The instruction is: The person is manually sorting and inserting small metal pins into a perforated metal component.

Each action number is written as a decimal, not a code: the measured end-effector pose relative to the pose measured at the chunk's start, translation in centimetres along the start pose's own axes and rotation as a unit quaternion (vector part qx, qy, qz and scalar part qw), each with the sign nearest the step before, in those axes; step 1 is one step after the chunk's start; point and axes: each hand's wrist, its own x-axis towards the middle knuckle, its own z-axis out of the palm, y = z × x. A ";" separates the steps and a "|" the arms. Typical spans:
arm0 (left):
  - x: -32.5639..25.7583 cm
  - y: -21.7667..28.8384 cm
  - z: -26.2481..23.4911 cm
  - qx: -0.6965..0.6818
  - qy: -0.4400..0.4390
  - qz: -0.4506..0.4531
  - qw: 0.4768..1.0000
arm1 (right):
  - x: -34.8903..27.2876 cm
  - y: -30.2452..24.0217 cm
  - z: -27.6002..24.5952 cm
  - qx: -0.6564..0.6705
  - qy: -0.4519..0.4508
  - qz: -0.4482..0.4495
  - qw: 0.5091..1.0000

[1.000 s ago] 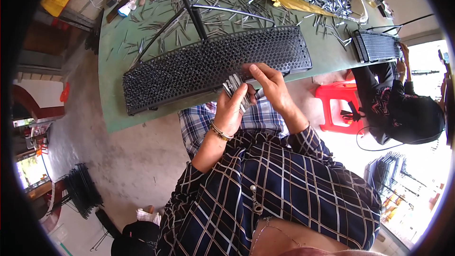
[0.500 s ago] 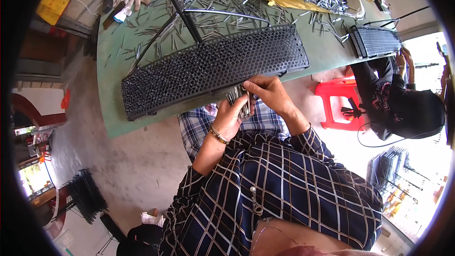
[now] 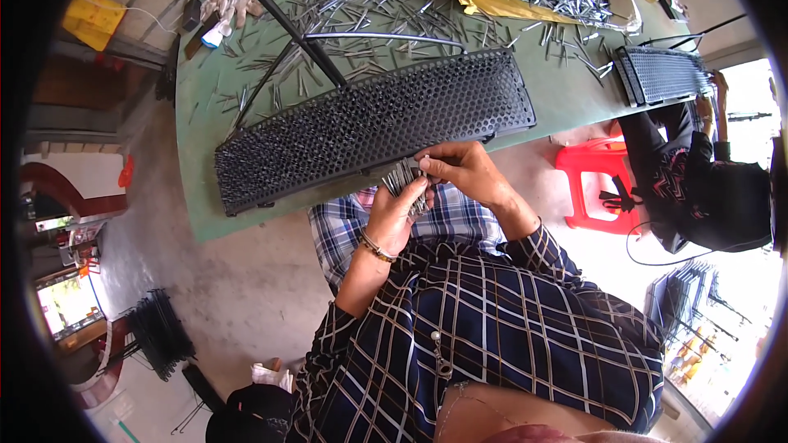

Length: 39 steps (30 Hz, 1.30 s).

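Observation:
My left hand (image 3: 389,223) is closed round a bundle of thin grey metal strips (image 3: 400,177), its thumb pressed across them. My right hand (image 3: 474,174) meets the bundle from the right, thumb and forefinger pinched at the strips' upper ends. How many strips it grips is hidden. Just beyond both hands, a long black perforated panel (image 3: 386,115) stands tilted along the table's near edge. Dark strips crowd the holes of its left part, while the holes at its right end show bare. A black rod frame (image 3: 316,53) rises behind it.
Loose metal strips (image 3: 328,8) lie scattered over the green table (image 3: 197,107). A yellow-edged sack (image 3: 509,4) heaped with strips is at the back. Gloves (image 3: 226,8) lie back left. At right, another person (image 3: 698,172) works at a similar panel (image 3: 661,74) beside a red stool (image 3: 587,184).
The view has shifted slightly, so the table and panel sit a little lower and to the right. Both hands stay at the bundle, whose strips now fan out more to the left.

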 end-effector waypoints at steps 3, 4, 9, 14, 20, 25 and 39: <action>0.0 0.3 0.6 0.000 0.018 0.006 1.000 | 0.2 -0.4 -0.5 0.068 -0.028 0.018 0.997; 0.0 0.4 0.7 -0.008 0.022 0.014 1.000 | 0.4 -0.5 -0.7 0.076 -0.037 0.022 0.996; 0.6 0.1 0.5 -0.053 0.088 0.039 0.994 | 1.7 -1.8 -2.2 0.025 0.028 -0.042 0.998; 0.3 0.5 1.3 -0.037 0.056 -0.019 0.998 | 4.7 -3.6 -3.8 -0.189 0.144 -0.216 0.947; 0.7 0.9 1.0 -0.038 0.043 -0.051 0.997 | 7.0 -2.8 -3.2 -0.276 0.166 -0.335 0.886; 0.9 0.9 0.9 -0.062 0.034 -0.066 0.995 | 7.1 -1.3 -3.4 -0.375 0.169 -0.378 0.829; 0.3 1.4 -0.1 -0.050 -0.005 0.021 0.998 | 2.9 -2.4 -1.1 -0.301 -0.014 -0.208 0.931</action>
